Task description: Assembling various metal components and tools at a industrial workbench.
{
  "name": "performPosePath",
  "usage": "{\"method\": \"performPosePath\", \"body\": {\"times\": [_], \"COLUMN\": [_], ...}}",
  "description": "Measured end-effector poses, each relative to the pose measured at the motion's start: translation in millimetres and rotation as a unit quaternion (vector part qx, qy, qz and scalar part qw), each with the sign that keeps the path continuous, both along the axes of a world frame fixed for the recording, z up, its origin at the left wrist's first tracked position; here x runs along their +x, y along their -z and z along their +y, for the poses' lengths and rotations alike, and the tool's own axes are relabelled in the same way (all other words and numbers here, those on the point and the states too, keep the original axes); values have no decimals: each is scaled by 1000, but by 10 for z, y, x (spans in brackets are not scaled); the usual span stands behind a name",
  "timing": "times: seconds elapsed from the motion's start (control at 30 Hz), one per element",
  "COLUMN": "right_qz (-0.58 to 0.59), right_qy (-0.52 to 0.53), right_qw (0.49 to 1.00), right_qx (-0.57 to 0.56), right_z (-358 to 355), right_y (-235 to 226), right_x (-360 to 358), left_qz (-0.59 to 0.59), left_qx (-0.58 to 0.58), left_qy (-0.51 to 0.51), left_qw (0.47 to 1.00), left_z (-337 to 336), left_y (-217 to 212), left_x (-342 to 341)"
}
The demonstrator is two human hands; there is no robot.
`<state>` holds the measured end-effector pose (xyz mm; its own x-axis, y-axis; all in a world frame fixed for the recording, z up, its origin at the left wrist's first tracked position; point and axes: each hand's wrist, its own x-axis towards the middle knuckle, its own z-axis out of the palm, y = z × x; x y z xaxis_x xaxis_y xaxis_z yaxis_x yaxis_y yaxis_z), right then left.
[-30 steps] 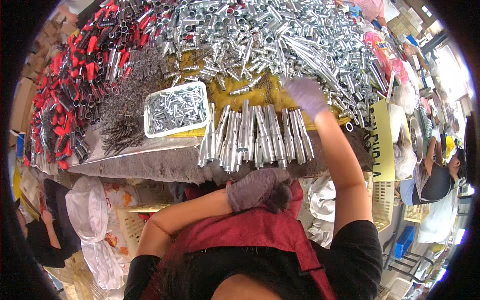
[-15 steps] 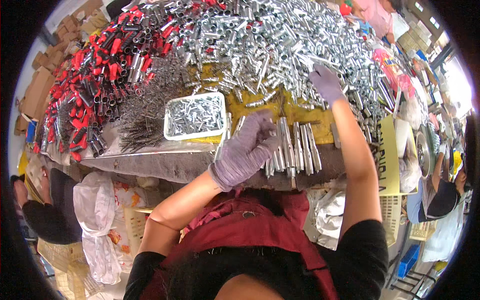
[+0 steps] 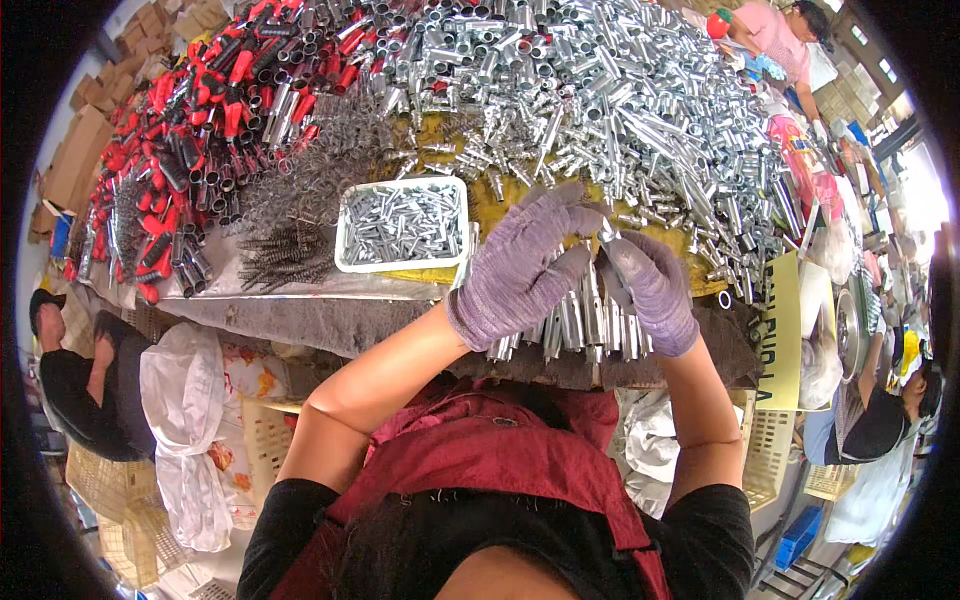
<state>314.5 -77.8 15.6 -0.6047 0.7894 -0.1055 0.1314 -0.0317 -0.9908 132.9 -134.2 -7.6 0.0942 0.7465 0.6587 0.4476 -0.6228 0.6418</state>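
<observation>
Both my hands wear purple-grey knit gloves and meet above the front edge of the work table. My right hand (image 3: 652, 292) grips a small silver metal part (image 3: 607, 233), whose bright end shows between the fingers. My left hand (image 3: 522, 268) is beside it, fingers curled in toward that part; anything within its grip is hidden. Below both hands, a row of slotted silver metal tubes (image 3: 572, 328) lies side by side on dark cloth. A white plastic tray (image 3: 345, 262) full of small silver pins sits left of my left hand.
A large heap of silver metal tubes (image 3: 600, 75) covers the far table. Red and black handles (image 3: 160, 200) are piled at the left, near loose springs (image 3: 290, 255). A yellow card (image 3: 785, 345) hangs at the right. Other people (image 3: 885, 415) work around the table.
My right hand has come back from the metal heap toward my left, now with a small metal part. My left hand has shifted slightly right, its fingers beside that part.
</observation>
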Motion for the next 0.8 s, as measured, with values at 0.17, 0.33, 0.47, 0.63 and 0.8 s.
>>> {"method": "performPosePath", "body": {"times": [0.17,0.33,0.47,0.63,0.8], "right_qz": [28,52,48,38,35], "right_qy": [74,60,91,125,142], "right_qw": [997,997,992,991,989], "right_qx": [7,-7,72,-21,-20], "right_z": [6,152,148,-33,-22], "right_y": [106,232,352,410,375], "right_x": [17,224,412,596,648], "left_qz": [-162,-187,154,379,439], "left_qx": [-95,-183,-293,-283,-272], "left_qy": [117,272,-57,-120,-155], "left_qw": [975,926,942,873,842], "left_z": [173,953,2066,2902,2821], "left_y": [31,-145,-121,343,171], "left_x": [47,-150,-155,-89,14]}}
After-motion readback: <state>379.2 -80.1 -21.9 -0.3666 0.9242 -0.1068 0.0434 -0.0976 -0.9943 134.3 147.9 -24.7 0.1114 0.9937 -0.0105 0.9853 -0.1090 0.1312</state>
